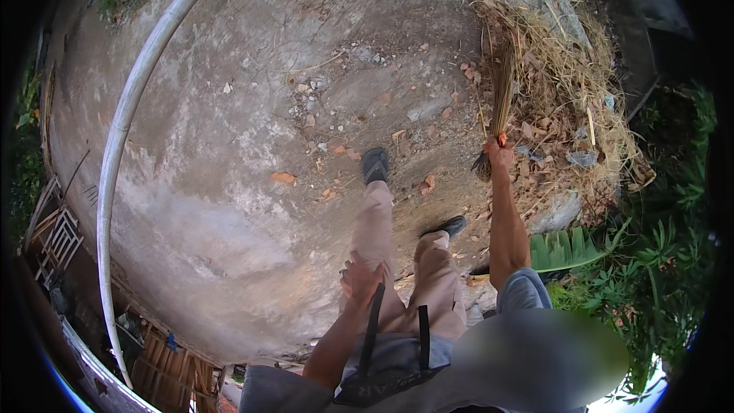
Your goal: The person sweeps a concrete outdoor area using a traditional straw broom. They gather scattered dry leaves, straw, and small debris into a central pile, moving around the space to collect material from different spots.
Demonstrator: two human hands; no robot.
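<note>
My right hand [501, 155] is closed round the bound end of a stick broom [502, 99], just below an orange-red tie. The broom's long thin bristles point away from me, against the left edge of a heap of dry straw and leaves [554, 76]. Dark ends of the bundle stick out on the left of my fist. On my left thigh, near the knee, rests my left hand [361, 281], its fingers spread over the trouser cloth and holding nothing. A dark strap hangs beside it.
Broken bits of rubble [310, 95] and brown leaves lie scattered on the concrete ground [214, 138]. A long pale pole [115, 138] curves along the left. Green plants [650, 260] and a banana leaf [566, 251] border the right. Wooden slats [164, 367] lie at the lower left.
</note>
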